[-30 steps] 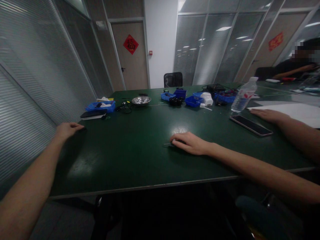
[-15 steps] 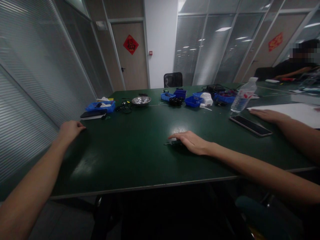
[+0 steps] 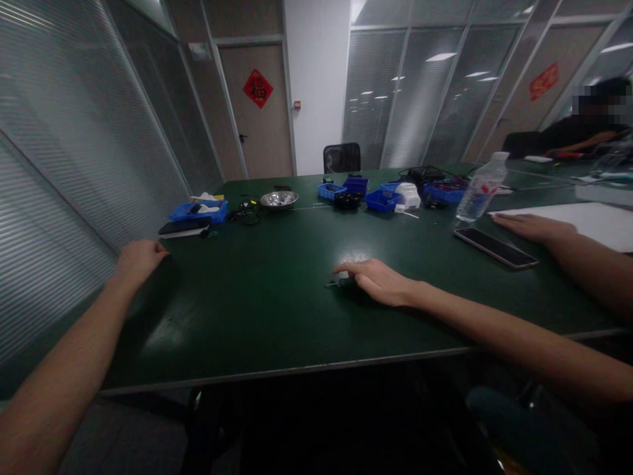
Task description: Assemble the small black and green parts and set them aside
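Thin-tipped piece (image 3: 331,285) lies on the desk (image 3: 257,323), just by/under my R hand (image 3: 380,282) — index out, part-raised, other fingers partly hidden, can't tell if they grip. L hand (image 3: 138,258): fingers curled in, tips closed, can't tell if they hold sth. Slim piece could roll, I'd say — light touch, wrist low, pads square on it.

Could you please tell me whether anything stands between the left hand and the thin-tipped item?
Nothing visible does; only green tabletop shows between the left hand and the thin-tipped item, though the right hand partly covers its far end.
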The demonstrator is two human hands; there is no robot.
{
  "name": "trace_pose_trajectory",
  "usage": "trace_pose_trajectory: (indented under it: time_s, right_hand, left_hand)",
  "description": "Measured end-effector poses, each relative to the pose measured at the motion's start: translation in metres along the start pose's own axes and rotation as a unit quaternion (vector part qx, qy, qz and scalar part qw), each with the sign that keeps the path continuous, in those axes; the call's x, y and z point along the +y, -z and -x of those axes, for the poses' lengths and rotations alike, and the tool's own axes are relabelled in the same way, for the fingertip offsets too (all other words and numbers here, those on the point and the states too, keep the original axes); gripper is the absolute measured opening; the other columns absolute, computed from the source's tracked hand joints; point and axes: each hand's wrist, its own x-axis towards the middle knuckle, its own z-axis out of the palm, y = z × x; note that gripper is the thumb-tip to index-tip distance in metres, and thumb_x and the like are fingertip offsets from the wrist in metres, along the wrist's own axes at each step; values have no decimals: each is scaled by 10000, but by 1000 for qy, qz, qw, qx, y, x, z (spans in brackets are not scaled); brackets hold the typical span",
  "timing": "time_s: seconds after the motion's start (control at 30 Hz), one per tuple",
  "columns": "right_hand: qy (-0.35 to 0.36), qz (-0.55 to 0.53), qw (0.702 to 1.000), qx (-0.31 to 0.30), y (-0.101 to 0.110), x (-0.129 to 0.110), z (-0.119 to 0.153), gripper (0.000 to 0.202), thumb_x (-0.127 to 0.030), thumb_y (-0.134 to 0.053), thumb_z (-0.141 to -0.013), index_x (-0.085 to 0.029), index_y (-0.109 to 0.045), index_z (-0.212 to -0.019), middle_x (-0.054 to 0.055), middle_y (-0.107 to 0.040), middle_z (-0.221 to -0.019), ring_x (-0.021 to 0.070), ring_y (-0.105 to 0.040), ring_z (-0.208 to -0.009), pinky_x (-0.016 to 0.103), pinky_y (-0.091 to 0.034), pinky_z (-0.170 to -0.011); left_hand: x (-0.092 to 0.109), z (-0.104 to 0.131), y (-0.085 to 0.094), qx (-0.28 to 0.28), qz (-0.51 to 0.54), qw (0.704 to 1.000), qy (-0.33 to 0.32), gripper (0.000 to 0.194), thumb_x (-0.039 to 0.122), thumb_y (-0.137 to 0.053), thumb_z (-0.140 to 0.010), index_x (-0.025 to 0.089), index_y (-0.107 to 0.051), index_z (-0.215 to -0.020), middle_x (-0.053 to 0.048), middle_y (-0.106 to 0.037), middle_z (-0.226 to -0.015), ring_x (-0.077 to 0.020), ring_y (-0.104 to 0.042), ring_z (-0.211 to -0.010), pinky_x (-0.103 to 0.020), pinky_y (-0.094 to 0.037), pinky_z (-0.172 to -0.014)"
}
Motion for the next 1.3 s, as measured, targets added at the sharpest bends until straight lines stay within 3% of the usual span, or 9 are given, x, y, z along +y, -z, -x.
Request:
trace_pose_trajectory:
  time_s: [0.3, 0.53, 0.93, 1.3]
  right_hand:
    - [9, -1, 1000, 1, -1, 3, 0, 478, -258, -378, -1043, -179, -686, -1399, 96, -743, -1026, 243, -646, -884, 387, -491, -837]
    - [9, 11, 1000, -11, -1, 4, -1, 472, -258, -362, -1051, -165, -692, -1375, 93, -733, -1002, 237, -645, -865, 384, -470, -822]
    - [3, 14, 1000, -16, 0, 1, -1, 470, -262, -363, -1049, -170, -699, -1365, 107, -743, -1061, 246, -653, -907, 397, -479, -866]
    - [0, 14, 1000, -25, 1, 1, -2, 474, -265, -363, -1040, -155, -702, -1352, 121, -742, -1087, 257, -658, -924, 405, -484, -874]
  left_hand:
    - [-1, 0, 2, 0, -3, 1000, 11, 396, 441, -640, -981, 120, -807, -1141, -135, -781, -1080, -269, -644, -945, -295, -449, -767]
    - [8, 5, 11, -19, 9, 999, 30, 341, 404, -661, -971, 130, -794, -1124, -103, -757, -992, -284, -639, -966, -332, -473, -844]
    - [3, 1, 5, -17, 0, 999, 30, 401, 436, -617, -981, 122, -787, -1163, -143, -754, -1102, -277, -639, -971, -327, -496, -821]
    - [13, 5, 8, -26, 1, 998, 61, 321, 382, -602, -991, 161, -794, -1125, -167, -759, -1164, -332, -678, -1068, -400, -542, -936]
